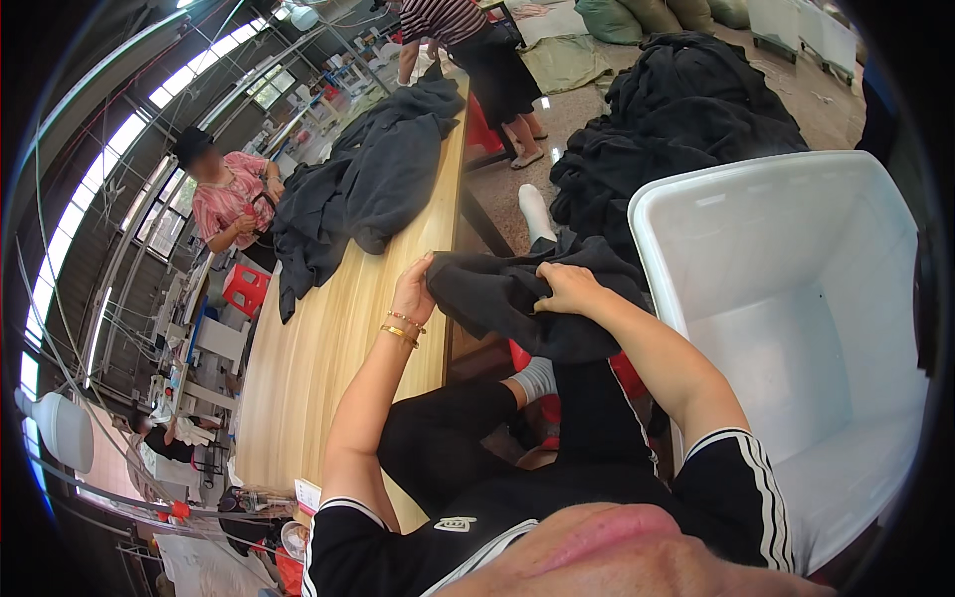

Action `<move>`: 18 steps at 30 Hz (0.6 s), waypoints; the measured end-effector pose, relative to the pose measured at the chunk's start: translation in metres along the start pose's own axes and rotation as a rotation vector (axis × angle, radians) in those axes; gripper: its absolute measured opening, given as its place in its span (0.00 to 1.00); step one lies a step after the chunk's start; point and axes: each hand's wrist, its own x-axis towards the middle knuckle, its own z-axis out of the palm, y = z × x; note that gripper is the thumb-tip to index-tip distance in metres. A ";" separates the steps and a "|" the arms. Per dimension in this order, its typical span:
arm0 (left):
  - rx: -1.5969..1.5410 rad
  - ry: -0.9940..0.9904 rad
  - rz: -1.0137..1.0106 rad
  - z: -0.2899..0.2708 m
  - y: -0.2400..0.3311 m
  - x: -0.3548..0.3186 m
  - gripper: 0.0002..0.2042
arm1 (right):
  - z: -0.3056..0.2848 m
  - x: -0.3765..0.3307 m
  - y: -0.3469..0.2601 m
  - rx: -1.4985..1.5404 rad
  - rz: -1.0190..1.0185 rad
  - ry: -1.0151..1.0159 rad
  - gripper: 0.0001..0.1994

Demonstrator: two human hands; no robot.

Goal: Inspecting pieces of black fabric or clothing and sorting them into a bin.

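Note:
A dark grey garment (pixel 507 298) is stretched between my two hands above my lap, beside the table edge. My left hand (pixel 414 287), with bracelets at its wrist, grips the garment's left end. Farther right, my right hand (pixel 569 291) pinches the cloth from above, its thumb pointing left. The garment's right part hangs over my leg toward the large dark pile. How the fingers sit beneath the cloth is hidden.
A wooden table (pixel 308 368) on my left bears a dark garment heap (pixel 378 179). A large dark cloth pile (pixel 686 119) lies on the floor ahead. A white plastic bin (pixel 776 348) stands at my right. Two people (pixel 234 194) work around the table's far part.

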 end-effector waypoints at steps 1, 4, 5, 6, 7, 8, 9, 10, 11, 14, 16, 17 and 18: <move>-0.004 0.002 0.001 0.000 0.000 0.000 0.07 | 0.005 0.001 0.003 -0.045 -0.009 -0.039 0.26; -0.030 -0.009 0.009 0.000 -0.002 0.000 0.07 | 0.020 0.011 0.014 -0.047 0.020 0.024 0.14; -0.026 -0.013 0.020 0.000 -0.002 0.000 0.08 | 0.024 0.014 0.020 -0.042 0.037 0.075 0.12; -0.027 -0.014 0.033 -0.001 -0.003 -0.001 0.08 | 0.021 0.014 0.023 0.010 0.014 0.156 0.13; -0.043 -0.001 0.039 -0.002 -0.003 -0.002 0.08 | 0.017 0.012 0.027 0.049 0.021 0.206 0.12; -0.037 0.018 0.035 -0.004 -0.001 -0.002 0.08 | 0.014 0.012 0.031 0.106 0.028 0.252 0.12; -0.033 0.035 0.028 -0.005 -0.003 -0.002 0.08 | 0.011 0.012 0.037 0.161 0.038 0.298 0.12; -0.048 0.065 0.034 -0.002 -0.004 -0.004 0.08 | 0.001 0.011 0.037 0.255 0.084 0.307 0.12; -0.085 0.076 0.033 -0.004 -0.005 -0.004 0.08 | -0.007 0.010 0.035 0.228 0.084 0.280 0.12; -0.027 0.103 0.041 -0.005 -0.009 -0.006 0.09 | -0.014 0.011 0.039 0.425 0.159 0.343 0.13; -0.021 0.127 0.056 -0.001 -0.014 -0.001 0.09 | -0.011 0.018 0.060 0.534 0.149 0.308 0.12; -0.038 0.129 0.044 -0.001 -0.016 0.005 0.09 | -0.006 0.023 0.078 0.645 0.119 0.285 0.11; -0.035 0.149 0.041 -0.006 -0.013 0.005 0.09 | -0.010 0.025 0.068 0.737 0.105 0.237 0.13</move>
